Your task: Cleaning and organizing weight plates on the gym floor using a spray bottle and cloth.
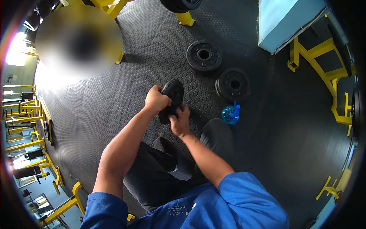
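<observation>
My left hand (158, 100) grips the rim of a black weight plate (173, 91), which stands tilted on edge above the floor. Just below it is a second dark round part (163, 116), partly covered; whether the two are joined cannot be told. My right hand (180, 120) is at this lower part, with bent, slightly blurred fingers and the thumb over its edge. Beyond my hands, a stack of black weight plates (197, 61) lies flat on the floor. Nearer on the right lies another stack (226, 87), with a blue translucent bottle (228, 114) beside it.
Black rubber flooring (114, 94) with raised dots spreads around my bent legs (217, 133). A light blue pillar (281, 25) rises at the far right. Yellow gym frames stand along the left (25, 118) and right (323, 57). A yellow foot (186, 18) supports dark plates ahead.
</observation>
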Demonstrator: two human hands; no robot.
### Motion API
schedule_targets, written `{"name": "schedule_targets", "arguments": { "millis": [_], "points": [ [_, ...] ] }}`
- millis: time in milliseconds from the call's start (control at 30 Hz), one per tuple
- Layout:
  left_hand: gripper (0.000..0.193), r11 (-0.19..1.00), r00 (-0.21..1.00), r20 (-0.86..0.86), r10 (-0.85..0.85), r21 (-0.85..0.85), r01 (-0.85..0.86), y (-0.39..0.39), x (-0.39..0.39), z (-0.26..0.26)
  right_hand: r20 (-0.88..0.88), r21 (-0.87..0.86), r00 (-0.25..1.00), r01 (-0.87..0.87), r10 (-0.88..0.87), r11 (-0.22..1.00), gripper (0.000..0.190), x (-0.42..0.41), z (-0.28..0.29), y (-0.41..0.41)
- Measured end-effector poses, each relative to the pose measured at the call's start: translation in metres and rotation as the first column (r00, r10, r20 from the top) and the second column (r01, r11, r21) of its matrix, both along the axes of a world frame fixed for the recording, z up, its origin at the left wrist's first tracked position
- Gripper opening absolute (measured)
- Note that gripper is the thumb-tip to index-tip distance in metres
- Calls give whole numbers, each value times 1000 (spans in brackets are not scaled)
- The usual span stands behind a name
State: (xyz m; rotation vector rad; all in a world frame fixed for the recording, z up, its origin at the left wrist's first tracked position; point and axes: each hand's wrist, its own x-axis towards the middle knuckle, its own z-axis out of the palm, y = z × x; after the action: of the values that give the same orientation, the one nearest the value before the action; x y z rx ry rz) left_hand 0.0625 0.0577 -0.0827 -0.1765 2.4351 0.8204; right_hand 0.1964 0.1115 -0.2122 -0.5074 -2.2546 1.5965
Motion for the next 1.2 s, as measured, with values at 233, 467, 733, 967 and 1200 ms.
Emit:
{"name": "schedule_targets", "arguments": {
  "millis": [233, 467, 733, 967, 1200],
  "points": [
    [64, 993, 988, -99, -119, 14, 121, -1, 2, 3, 237, -674, 889, -140, 393, 725, 40, -19, 15, 28],
    [61, 990, 989, -31, -144, -1, 144, -5, 4, 14, 419, 188, 796, -547, 437, 816, 37, -1, 21, 57],
    [62, 988, 986, -65, -155, -35, 153, 1, 16, 17, 291, -395, 822, -362, 489, 844, 44, -9, 26, 24],
    [60, 991, 992, 4, -127, -33, 127, -14, 9, 15, 16, -989, 916, 75, 400, -131, 31, 12, 18, 79],
    [60, 983, 980, -85, -179, -58, 174, -6, 16, 25, 360, -194, 932, 109, -33, 975, 59, -10, -15, 120]
  ]
}}
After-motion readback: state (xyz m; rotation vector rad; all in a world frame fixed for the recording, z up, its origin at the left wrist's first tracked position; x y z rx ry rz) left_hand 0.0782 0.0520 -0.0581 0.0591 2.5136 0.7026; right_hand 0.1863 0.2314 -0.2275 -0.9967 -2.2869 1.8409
